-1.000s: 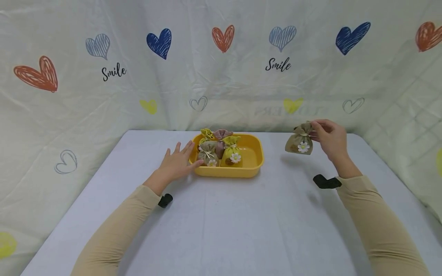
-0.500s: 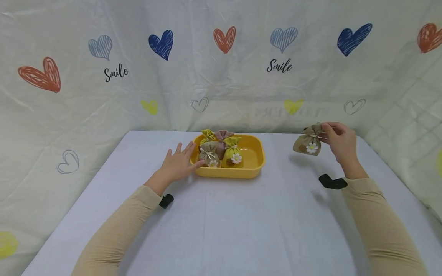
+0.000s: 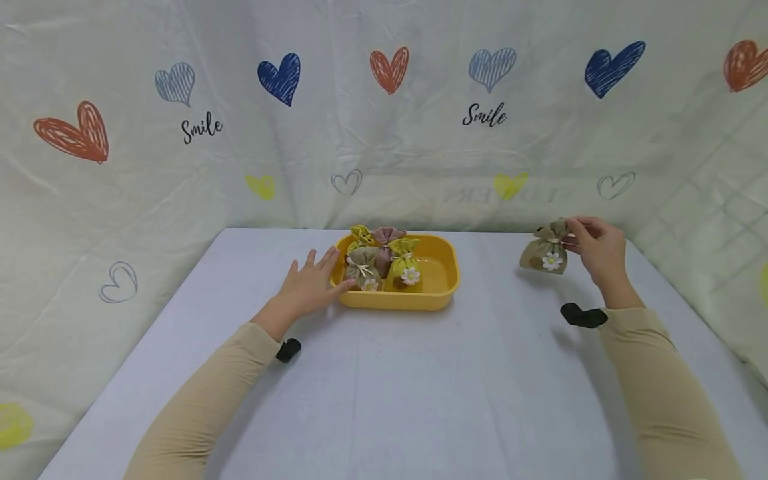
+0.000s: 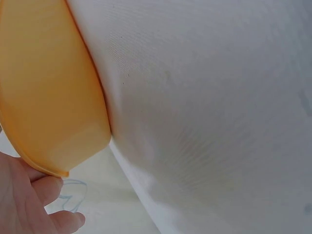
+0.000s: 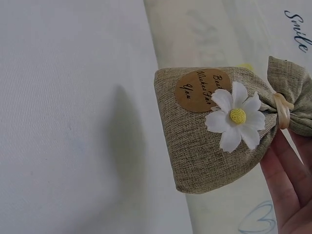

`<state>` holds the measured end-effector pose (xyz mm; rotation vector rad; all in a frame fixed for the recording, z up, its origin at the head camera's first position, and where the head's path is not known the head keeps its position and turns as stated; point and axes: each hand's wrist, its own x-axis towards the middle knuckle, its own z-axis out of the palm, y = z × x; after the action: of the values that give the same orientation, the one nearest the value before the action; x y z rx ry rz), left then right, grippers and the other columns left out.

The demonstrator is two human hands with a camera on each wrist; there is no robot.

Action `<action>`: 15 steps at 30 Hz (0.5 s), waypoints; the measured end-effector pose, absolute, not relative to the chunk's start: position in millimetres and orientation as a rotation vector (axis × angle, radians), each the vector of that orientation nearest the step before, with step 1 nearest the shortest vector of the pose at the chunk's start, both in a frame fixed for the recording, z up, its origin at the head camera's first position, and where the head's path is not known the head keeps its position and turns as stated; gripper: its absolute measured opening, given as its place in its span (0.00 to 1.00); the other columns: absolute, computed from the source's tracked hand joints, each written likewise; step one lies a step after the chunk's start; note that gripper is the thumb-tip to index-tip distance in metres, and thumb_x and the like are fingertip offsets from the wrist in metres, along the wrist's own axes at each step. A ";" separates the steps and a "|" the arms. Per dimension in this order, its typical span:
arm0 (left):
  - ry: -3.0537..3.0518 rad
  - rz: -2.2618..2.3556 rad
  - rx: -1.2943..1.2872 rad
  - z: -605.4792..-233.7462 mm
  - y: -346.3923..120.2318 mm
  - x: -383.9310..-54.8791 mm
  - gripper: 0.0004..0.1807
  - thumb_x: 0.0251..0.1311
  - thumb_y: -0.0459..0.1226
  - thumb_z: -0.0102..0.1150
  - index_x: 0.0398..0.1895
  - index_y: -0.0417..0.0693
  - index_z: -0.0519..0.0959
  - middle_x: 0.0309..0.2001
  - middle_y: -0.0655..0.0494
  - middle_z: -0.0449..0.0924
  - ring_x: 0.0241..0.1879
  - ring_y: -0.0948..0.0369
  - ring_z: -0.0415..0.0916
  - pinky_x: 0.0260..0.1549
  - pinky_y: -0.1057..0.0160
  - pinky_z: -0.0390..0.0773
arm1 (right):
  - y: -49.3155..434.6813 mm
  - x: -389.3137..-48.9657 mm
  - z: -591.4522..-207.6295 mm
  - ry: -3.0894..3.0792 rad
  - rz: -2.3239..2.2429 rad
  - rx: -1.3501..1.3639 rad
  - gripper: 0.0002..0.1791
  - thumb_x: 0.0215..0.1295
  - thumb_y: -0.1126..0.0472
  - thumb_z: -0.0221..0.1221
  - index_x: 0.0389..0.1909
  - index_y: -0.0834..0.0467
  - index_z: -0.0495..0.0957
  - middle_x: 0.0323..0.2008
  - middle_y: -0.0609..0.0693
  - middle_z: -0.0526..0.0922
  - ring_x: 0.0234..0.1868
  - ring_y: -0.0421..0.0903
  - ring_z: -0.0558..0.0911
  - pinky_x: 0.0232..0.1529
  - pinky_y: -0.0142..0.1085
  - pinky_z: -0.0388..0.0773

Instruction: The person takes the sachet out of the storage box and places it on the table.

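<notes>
My right hand [image 3: 600,253] pinches the gathered neck of a grey-brown drawstring sachet [image 3: 543,253] at the right back of the table. In the right wrist view the sachet [image 5: 209,146] carries a white fabric daisy [image 5: 237,116] and a round brown label, and its shadow falls on the cloth apart from it. My left hand [image 3: 306,283] rests with spread fingers at the left end of a yellow tray [image 3: 441,300]; the left wrist view shows fingers at the tray's rim [image 4: 53,172]. Inside the tray stand a yellow sachet [image 3: 401,267], a grey one [image 3: 363,260], a mauve one [image 3: 387,235] and another yellow one behind.
A white cloth [image 3: 384,387] covers the table. Behind it hangs a pale curtain [image 3: 420,147] printed with hearts and "Smile", which also runs down both sides. The right half of the tray shows its bare yellow floor.
My right hand has carried the grey-brown sachet to the right and slightly lower toward the table. The left hand and the tray stay in place.
</notes>
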<state>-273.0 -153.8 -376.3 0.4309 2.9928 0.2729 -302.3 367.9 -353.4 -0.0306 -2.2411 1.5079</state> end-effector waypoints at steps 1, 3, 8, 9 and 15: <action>2.993 0.271 0.431 -376.3 -153.9 -272.9 0.50 0.73 0.68 0.37 0.84 0.47 0.44 0.83 0.52 0.40 0.80 0.39 0.35 0.72 0.31 0.39 | 368.8 -303.1 -354.5 -2.245 1.509 -0.040 0.19 0.77 0.53 0.56 0.53 0.66 0.79 0.32 0.27 0.81 0.31 0.25 0.84 0.36 0.21 0.80; 2.994 0.268 0.432 -376.3 -154.0 -272.9 0.50 0.73 0.69 0.37 0.84 0.47 0.44 0.83 0.52 0.40 0.80 0.39 0.36 0.72 0.31 0.40 | 370.3 -304.3 -356.4 -2.247 1.516 -0.053 0.19 0.78 0.53 0.56 0.53 0.65 0.79 0.31 0.27 0.81 0.31 0.25 0.83 0.35 0.21 0.80; 3.002 0.268 0.439 -377.4 -154.1 -273.5 0.50 0.72 0.69 0.37 0.84 0.47 0.45 0.83 0.53 0.41 0.80 0.39 0.36 0.71 0.30 0.41 | 372.9 -305.6 -360.1 -2.192 1.611 -0.071 0.13 0.78 0.57 0.56 0.49 0.63 0.79 0.30 0.29 0.82 0.29 0.27 0.84 0.34 0.23 0.81; 3.003 0.268 0.441 -377.7 -154.1 -273.5 0.50 0.72 0.69 0.37 0.84 0.47 0.45 0.83 0.53 0.41 0.80 0.39 0.36 0.71 0.30 0.41 | 373.5 -305.9 -360.9 -2.178 1.637 -0.072 0.11 0.78 0.58 0.56 0.49 0.62 0.79 0.30 0.30 0.82 0.29 0.27 0.85 0.34 0.23 0.81; 3.007 0.255 0.441 -378.2 -154.8 -273.3 0.50 0.73 0.69 0.36 0.84 0.47 0.44 0.83 0.53 0.40 0.80 0.39 0.36 0.71 0.30 0.41 | 376.7 -307.1 -365.4 -2.091 1.781 -0.077 0.05 0.77 0.61 0.57 0.44 0.56 0.81 0.30 0.32 0.84 0.28 0.29 0.85 0.32 0.23 0.81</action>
<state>-273.3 -154.8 -378.2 0.4414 3.0074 0.2547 -307.1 376.7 -365.4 -0.0773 -2.0915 1.7807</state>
